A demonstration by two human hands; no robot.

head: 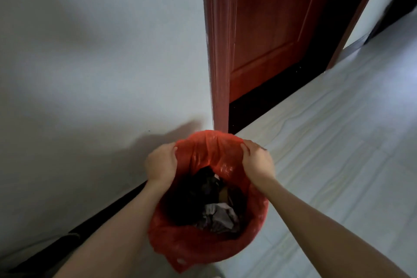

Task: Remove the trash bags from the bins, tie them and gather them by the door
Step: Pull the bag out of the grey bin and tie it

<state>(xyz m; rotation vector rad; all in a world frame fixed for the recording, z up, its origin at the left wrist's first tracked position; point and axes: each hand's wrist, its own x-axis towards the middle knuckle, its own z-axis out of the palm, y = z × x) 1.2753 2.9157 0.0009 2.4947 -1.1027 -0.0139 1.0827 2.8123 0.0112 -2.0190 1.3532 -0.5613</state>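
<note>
I am holding the red trash bag (209, 244) by its far rim, my left hand (161, 162) and my right hand (258, 161) set apart on opposite sides of the opening, each with fingers and thumb curled over a fold of the thin plastic. The bag is sitting on the pale floor (338, 142) at the foot of the white wall (90, 52), right beside the red-brown door frame (220, 63); whether a bin is underneath it I cannot tell, since the film is draping over everything. I am judging it soft, crinkly and a little slippery, the sort that stretches and tears if I am pulling on one spot. The dark crumpled rubbish (214, 205) inside is only partly filling it and looks like paper and wrappers, so I am expecting a light load. The best hold seems to be where I am already gripping: bunched handfuls of rim, gathered toward the middle so there is slack left for a knot.
</note>
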